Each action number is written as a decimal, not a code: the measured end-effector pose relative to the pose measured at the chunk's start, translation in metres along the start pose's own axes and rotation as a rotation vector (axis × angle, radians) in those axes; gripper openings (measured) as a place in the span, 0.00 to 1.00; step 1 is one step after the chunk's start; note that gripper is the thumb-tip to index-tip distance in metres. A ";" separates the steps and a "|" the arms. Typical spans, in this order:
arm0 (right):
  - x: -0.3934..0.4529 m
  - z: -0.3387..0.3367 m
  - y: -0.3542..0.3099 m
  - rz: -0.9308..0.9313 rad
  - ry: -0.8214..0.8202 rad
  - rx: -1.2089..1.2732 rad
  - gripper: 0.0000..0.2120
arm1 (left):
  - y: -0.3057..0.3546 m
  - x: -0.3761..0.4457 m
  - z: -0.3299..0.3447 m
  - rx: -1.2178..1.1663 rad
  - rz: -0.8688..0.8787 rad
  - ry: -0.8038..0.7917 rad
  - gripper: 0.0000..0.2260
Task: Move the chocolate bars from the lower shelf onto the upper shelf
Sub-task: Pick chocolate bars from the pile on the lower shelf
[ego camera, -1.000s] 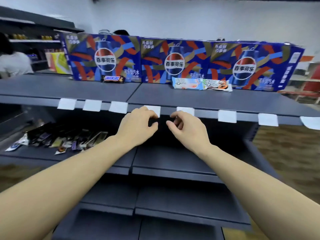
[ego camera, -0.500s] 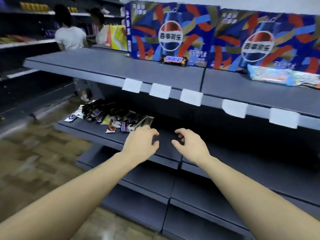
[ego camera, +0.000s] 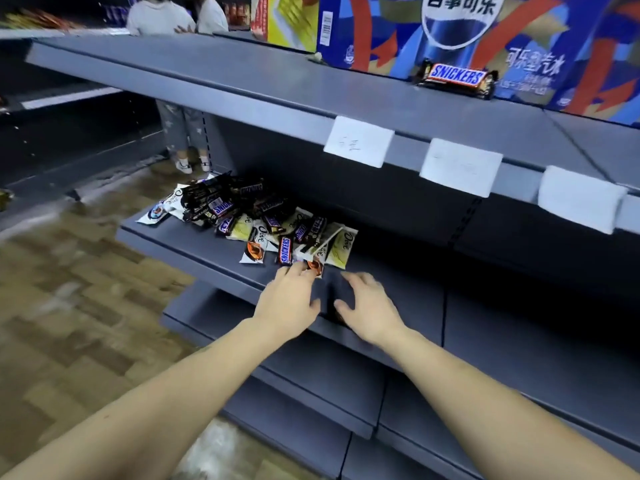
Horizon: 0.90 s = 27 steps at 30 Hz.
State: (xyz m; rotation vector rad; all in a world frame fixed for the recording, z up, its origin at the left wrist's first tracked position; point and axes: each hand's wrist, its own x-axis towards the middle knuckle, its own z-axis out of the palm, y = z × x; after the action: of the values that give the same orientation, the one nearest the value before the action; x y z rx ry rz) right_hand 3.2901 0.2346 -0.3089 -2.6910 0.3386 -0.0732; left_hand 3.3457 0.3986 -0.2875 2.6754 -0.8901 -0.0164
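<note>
Left hand [ego camera: 289, 299] fingertips touch chocolate bars [ego camera: 256, 221], open, empty.

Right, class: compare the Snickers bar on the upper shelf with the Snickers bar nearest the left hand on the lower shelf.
The upper Snickers bar lies alone and crosswise, logo reading level; the lower Snickers bar lies end-on, logo running vertically, at the edge of a pile. The upper leans on a Pepsi carton; the lower sits by the left hand. Both share the same wrapper design.

Your two hands, reaching forward.
Left hand [ego camera: 289, 299] and right hand [ego camera: 369, 306] lie palm-down, fingers loosely spread, side by side.
</note>
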 end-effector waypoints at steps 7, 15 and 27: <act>0.061 0.024 0.008 0.099 -0.012 -0.086 0.29 | -0.007 0.038 0.035 0.119 0.023 0.037 0.25; 0.035 0.029 0.028 0.159 0.334 0.204 0.15 | 0.021 0.039 0.041 0.104 0.095 0.053 0.18; -0.055 0.002 0.067 0.371 0.480 0.441 0.24 | 0.073 0.017 0.049 -0.119 0.189 0.043 0.13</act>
State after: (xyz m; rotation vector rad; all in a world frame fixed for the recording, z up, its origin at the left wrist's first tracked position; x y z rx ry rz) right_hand 3.2218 0.1899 -0.3387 -2.1114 0.8499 -0.6106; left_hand 3.3113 0.3196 -0.3106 2.4639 -1.0893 0.0305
